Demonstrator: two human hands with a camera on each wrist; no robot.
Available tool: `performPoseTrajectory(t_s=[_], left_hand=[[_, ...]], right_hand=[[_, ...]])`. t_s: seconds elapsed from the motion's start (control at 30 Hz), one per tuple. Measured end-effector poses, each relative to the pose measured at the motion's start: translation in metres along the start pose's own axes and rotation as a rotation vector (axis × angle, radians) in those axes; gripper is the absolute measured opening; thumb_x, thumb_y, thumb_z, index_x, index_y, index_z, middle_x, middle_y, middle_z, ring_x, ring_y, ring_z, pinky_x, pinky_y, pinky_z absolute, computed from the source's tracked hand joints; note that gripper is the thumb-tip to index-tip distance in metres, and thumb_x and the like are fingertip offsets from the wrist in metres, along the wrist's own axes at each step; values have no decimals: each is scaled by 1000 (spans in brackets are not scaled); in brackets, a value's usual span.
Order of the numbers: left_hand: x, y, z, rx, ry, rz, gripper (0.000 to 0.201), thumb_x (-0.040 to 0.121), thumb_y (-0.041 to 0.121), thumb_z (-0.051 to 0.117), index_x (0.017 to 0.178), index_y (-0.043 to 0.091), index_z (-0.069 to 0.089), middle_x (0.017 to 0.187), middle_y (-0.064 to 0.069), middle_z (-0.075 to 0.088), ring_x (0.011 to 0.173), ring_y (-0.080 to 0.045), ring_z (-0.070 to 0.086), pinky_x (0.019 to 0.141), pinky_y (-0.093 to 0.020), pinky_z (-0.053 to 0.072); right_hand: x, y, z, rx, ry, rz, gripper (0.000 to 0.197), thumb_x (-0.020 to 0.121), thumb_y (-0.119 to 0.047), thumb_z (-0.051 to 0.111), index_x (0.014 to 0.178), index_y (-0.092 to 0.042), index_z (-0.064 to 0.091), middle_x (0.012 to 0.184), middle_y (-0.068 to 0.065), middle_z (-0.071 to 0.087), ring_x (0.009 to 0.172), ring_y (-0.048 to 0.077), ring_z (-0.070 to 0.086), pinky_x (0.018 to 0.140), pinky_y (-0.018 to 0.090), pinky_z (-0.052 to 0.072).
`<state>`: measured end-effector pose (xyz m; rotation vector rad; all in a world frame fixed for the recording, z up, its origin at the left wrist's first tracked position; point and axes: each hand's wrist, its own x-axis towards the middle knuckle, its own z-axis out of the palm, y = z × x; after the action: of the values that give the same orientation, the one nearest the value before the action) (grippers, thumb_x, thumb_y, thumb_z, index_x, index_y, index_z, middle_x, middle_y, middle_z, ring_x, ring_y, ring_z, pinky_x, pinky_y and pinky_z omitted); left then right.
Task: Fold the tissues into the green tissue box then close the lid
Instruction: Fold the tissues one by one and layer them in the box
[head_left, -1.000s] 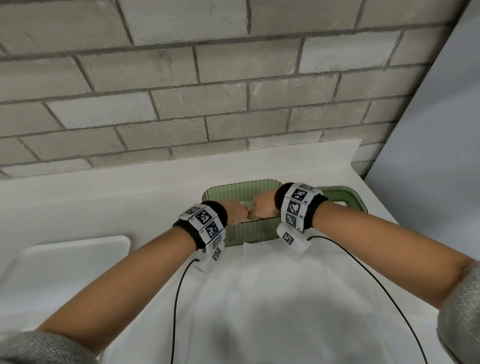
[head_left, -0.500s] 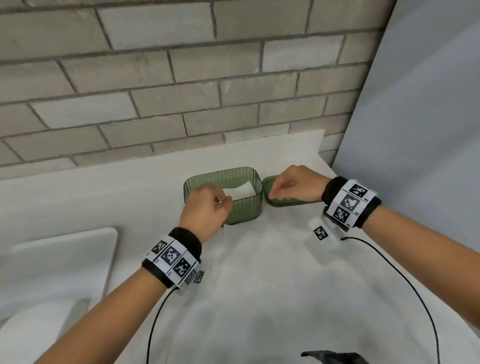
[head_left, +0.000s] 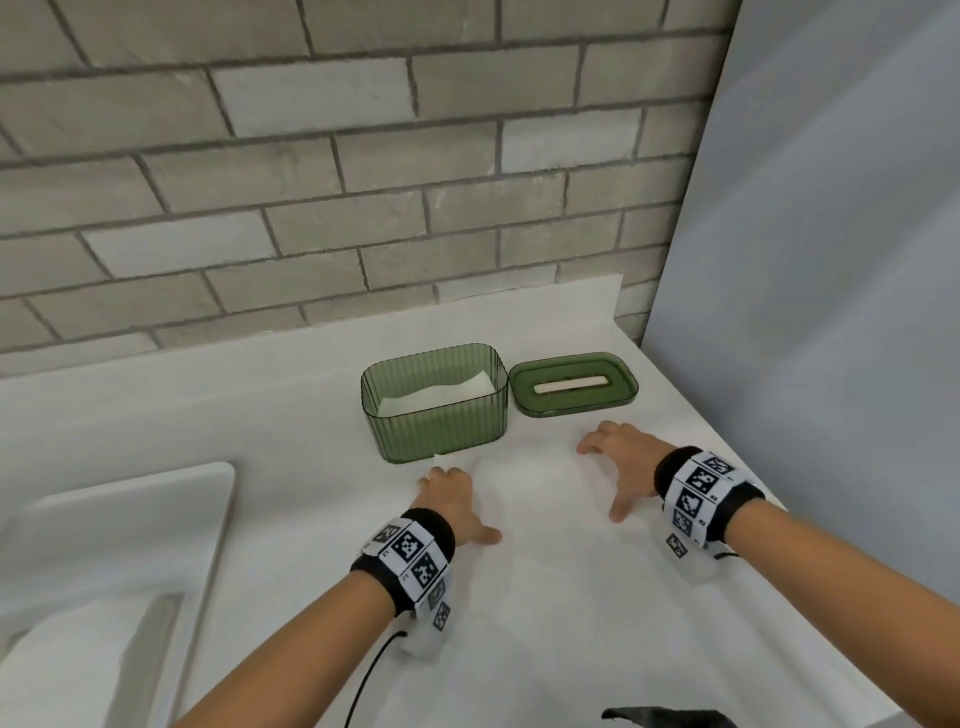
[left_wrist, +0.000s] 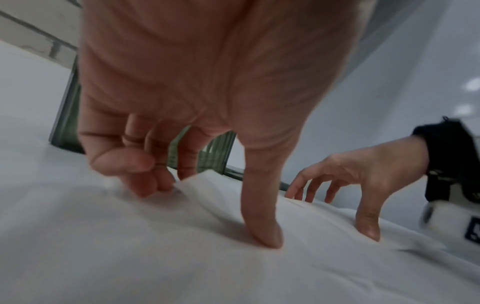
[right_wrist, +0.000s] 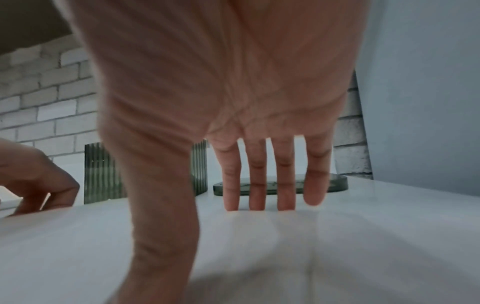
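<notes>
The green ribbed tissue box stands open at the back of the white counter, with a folded white tissue inside. Its green lid lies flat to the right of the box, slot up. A flat white tissue lies in front of the box. My left hand is at its left edge, bent fingers at the raised far corner and thumb pressing down. My right hand rests on its right side with straight fingers touching the sheet and thumb spread wide.
A white sink basin is sunk into the counter at the left. A brick wall runs behind and a grey panel closes the right side. A dark object shows at the bottom edge, and a cable trails from my left wrist.
Both hands came out of the box, leaving a folded tissue inside. They then drew back toward me and came down on the flat tissue in front.
</notes>
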<state>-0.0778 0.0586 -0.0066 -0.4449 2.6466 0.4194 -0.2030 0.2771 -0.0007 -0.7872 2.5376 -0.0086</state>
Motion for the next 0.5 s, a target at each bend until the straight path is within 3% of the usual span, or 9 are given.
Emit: performPoseTrajectory(t_s=[0.13,0.23,0.3,0.4,0.5], left_hand=[[-2,0,4,-108,21,25,67,78,41,75,124,5,44,128,-14,43,122,-31,43,98,-35,42],[-6,2,6,-281,153,96,26,81,23,73,88,13,50,96,-7,51,84,-21,53,69,-26,42],[-10,1,7,-452,249,158,25,79,13,72,74,19,48,78,-1,52,64,-13,47,60,-23,42],[-20,1,6,-679,402,243,21,77,10,74,79,17,54,77,-3,63,59,-14,53,53,-15,43],[-30,-2,4,-890,546,293,19,78,6,74,81,20,61,84,-2,70,69,-24,65,62,-24,53]], right_hand=[[0,5,2,-9,61,11,85,52,-34,91,123,-24,46,122,-4,45,115,19,44,93,34,37],[0,6,1,-4,87,2,79,50,-38,90,113,-29,43,112,-7,47,103,15,45,86,32,33],[-1,6,2,-4,92,-2,85,50,-39,90,120,-29,42,109,-9,44,99,12,41,89,34,33],[-4,8,3,-12,98,-3,90,51,-40,89,128,-29,43,108,-10,42,99,11,41,93,36,32],[-5,7,3,-28,114,-13,81,52,-42,88,120,-31,48,102,-11,47,96,11,43,88,34,31]])
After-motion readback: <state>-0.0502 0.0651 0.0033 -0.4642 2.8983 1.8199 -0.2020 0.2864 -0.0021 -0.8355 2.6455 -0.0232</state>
